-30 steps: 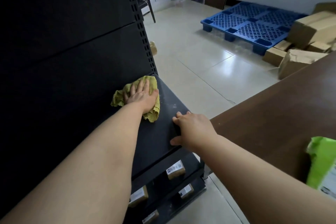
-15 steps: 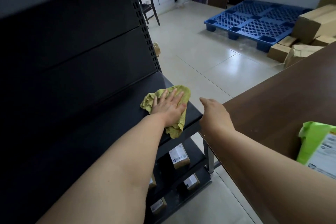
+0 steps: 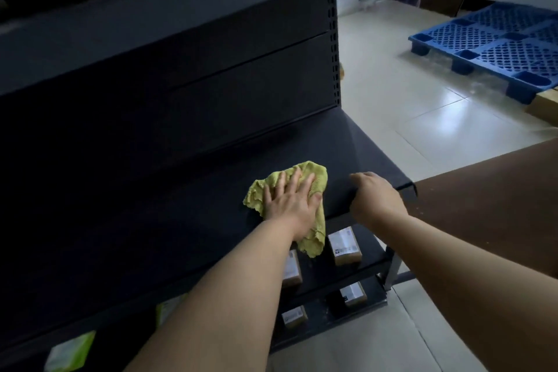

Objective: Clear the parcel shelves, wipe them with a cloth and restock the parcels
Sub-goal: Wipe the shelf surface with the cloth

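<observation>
**A:** Where is the cloth (image 3: 315, 180)?

**B:** It lies on the dark shelf (image 3: 211, 190), just below the middle of the frame. It is close to the front edge, and its lower corner hangs over that edge.

**A:** And the person's left hand (image 3: 290, 205)?

**B:** It presses flat on the cloth, with the fingers straight and slightly apart and the thumb out to the right.

**A:** The right hand (image 3: 377, 199)?

**B:** It is just right of the cloth, not touching it. It grips the shelf's front lip near the right end, with the fingers curled round the lip and their tips hidden.

**A:** Any parcels (image 3: 344, 246)?

**B:** Four small brown ones with white labels stand on the two lower shelves (image 3: 371, 263), beneath the cloth. Pale green packets (image 3: 71, 352) show at the lower left, but they are blurred.

**A:** What lies further out?

**B:** A brown table (image 3: 498, 190) fills the right edge. Pale floor (image 3: 422, 118) lies beyond it, and a blue pallet (image 3: 495, 48) sits in the upper right.
</observation>
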